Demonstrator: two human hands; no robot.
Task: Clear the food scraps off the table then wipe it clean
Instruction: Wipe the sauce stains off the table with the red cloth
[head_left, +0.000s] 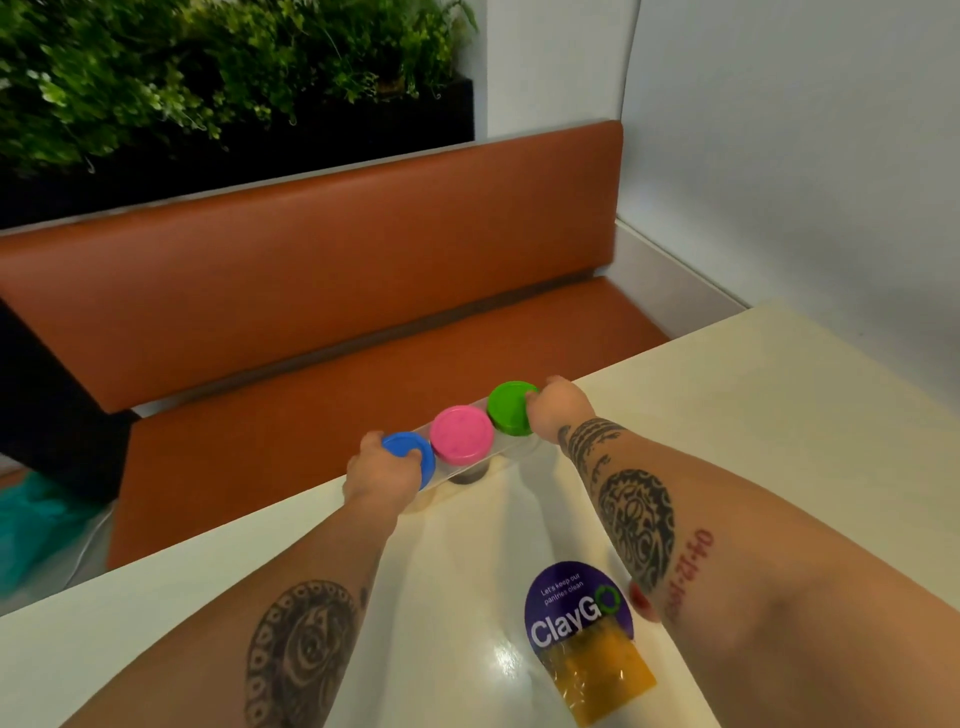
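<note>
Nearest the camera a purple sticker (571, 603) lies on the table (779, 415), with a yellow packet (602, 670) touching its lower edge. At the far edge, beside the bench (311, 291), three jars stand in a row in a clear tray (515, 448). The left hand (382, 475) curls round the blue jar (413, 454) and the right hand (558, 410) grasps the green jar (511, 405); the pink jar (462, 434) stands between. I think the step is to lift the row away so the top can be wiped. Both ends should rise together and level, otherwise the middle jar may slip. All lids are on, so what is inside I cannot tell. No food scraps show
</note>
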